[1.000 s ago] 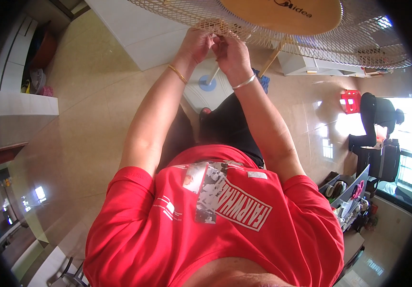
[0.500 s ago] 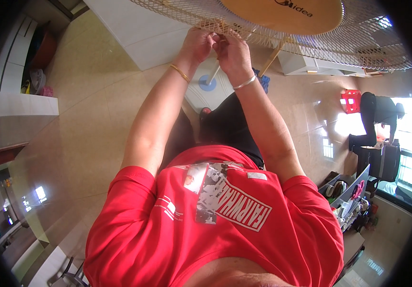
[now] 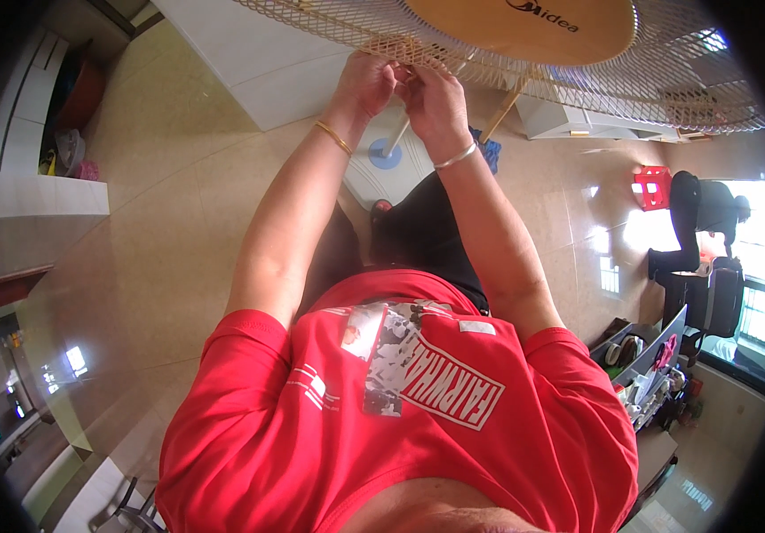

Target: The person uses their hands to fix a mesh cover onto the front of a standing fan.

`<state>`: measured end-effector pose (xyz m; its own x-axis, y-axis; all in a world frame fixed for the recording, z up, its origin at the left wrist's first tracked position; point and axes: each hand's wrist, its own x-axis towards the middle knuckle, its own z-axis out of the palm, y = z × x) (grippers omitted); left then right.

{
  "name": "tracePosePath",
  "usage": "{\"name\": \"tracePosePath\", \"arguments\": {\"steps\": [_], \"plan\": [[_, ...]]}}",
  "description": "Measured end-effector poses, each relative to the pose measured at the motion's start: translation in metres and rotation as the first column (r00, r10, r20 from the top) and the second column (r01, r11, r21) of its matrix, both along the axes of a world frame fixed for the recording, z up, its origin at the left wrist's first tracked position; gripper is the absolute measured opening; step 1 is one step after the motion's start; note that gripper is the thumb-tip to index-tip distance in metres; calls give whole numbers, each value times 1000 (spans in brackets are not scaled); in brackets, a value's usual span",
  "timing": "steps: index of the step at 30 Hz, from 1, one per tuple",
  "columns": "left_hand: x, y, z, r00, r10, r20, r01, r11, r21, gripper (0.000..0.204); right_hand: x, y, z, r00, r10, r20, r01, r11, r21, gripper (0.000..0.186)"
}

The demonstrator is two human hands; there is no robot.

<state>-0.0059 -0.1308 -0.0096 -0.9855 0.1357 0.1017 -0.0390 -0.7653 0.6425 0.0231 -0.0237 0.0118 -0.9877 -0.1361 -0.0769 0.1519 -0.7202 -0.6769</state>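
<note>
A standing fan's wire guard [image 3: 329, 22] spans the upper edge of the view, with a round tan disc [image 3: 533, 31] at its middle. Against the guard's near rim, my left hand [image 3: 370, 82] has its fingers closed, partly behind the wires. Beside it, nearly touching, my right hand [image 3: 436, 102] pinches at the same rim. Whether a clip or some other small part lies between the fingertips cannot be made out. Below the hands stand the fan's pale pole and its base [image 3: 387, 153], which has a blue ring around the pole.
White cabinets stand behind the fan and at the left [image 3: 31, 195]. A red stool [image 3: 652, 188] is on the right, near a person bending over [image 3: 706, 213] by the window. A cluttered desk [image 3: 644, 373] is at lower right. Dark trousers show below my arms.
Both hands stay at the guard's rim with almost no movement. The fan guard has shifted very slightly left and up in the view.
</note>
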Motion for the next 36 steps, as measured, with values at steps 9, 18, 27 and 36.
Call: {"name": "tracePosePath", "arguments": {"steps": [9,18,27,36], "plan": [[-2,-3,-3,991,-70,111,69,997,20,22,3,-6,2,998,-57,-10,57,995,87,12],[-15,-9,-25,956,101,-274,-220,865,-451,22,-2,-15,-2,995,-99,15,99,995,1,13],[-4,-3,-10,997,-67,37,62,993,104,20,-15,-11,-14,994,-67,-86,61,996,-70,22],[-2,-1,-7,998,-36,48,32,995,91,17,-22,-6,-17,991,63,-119,-77,990,-117,16]]}}
